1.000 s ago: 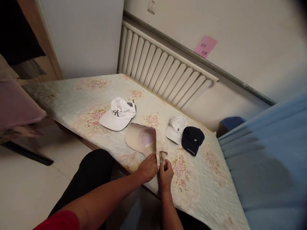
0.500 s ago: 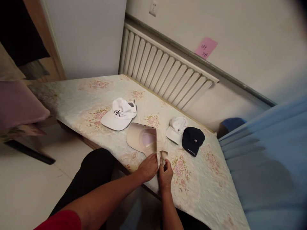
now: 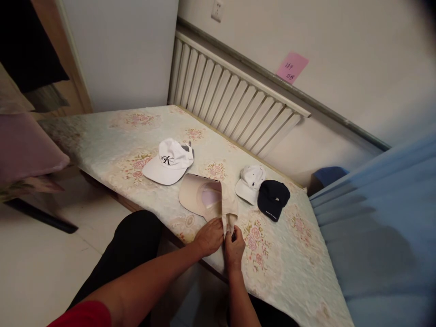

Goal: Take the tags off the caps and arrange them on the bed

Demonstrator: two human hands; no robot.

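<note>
One white cap with black lettering (image 3: 168, 160) lay at the left of the floral surface (image 3: 299, 281), its brim angled toward you. Next came the beige cap (image 3: 191, 195), brim to the left and hollow facing you, near the surface's edge. Your left hand (image 3: 209, 237) had its fingers gripping the cap's back end; your right hand (image 3: 235, 249) pinched that same end just beside it. Farther right, another white cap (image 3: 250, 184) lay against a navy cap (image 3: 273, 199), and a blue curtain (image 3: 371, 227) hung beyond.

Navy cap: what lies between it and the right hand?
In the head view, only the rose-printed cover lies between the navy cap and the right hand.
</note>
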